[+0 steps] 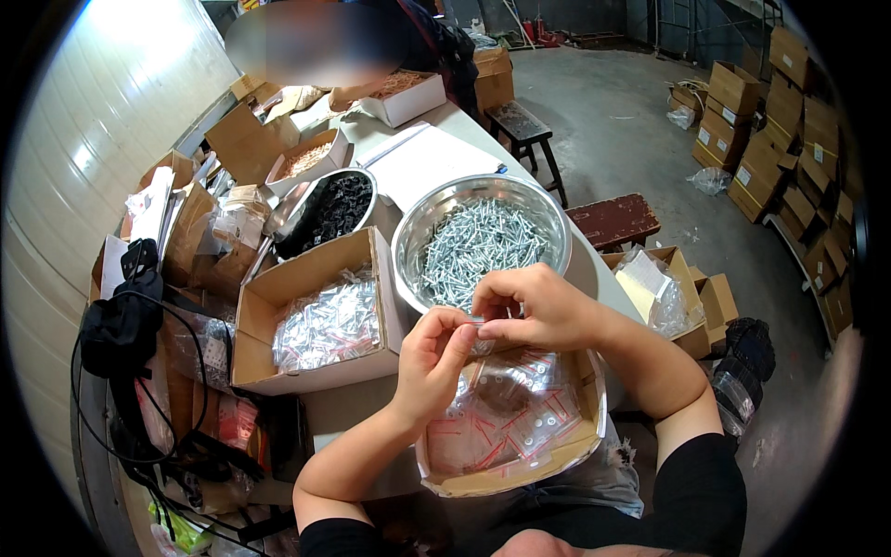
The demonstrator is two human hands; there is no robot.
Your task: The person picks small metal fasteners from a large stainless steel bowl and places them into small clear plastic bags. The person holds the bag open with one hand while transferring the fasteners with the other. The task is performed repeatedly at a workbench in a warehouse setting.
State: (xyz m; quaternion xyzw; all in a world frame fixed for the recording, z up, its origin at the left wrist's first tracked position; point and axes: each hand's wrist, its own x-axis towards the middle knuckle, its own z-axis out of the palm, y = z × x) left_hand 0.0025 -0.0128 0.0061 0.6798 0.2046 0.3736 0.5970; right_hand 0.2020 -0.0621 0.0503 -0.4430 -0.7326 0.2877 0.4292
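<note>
My left hand (429, 360) and my right hand (536, 304) meet over the near edge of a steel bowl (562, 232). Both pinch the top of a small clear zip bag (482, 347), mostly hidden by my fingers. Shiny screws (483, 243) heap inside the bowl. Below my hands, a shallow cardboard tray (520, 481) holds several flat clear bags (534, 422) with red seal lines and small pale round pieces inside. To the left stands a white-sided carton (258, 320) with a pile of packed clear bags (327, 323).
Beyond the carton sit a bowl of black parts (336, 209) and a box of tan pieces (309, 160). Across the table a person's hand (345, 96) is beside another box (418, 100). Black cables (74, 408) hang at left; stools (613, 221) and stacked cartons (733, 121) stand right.
</note>
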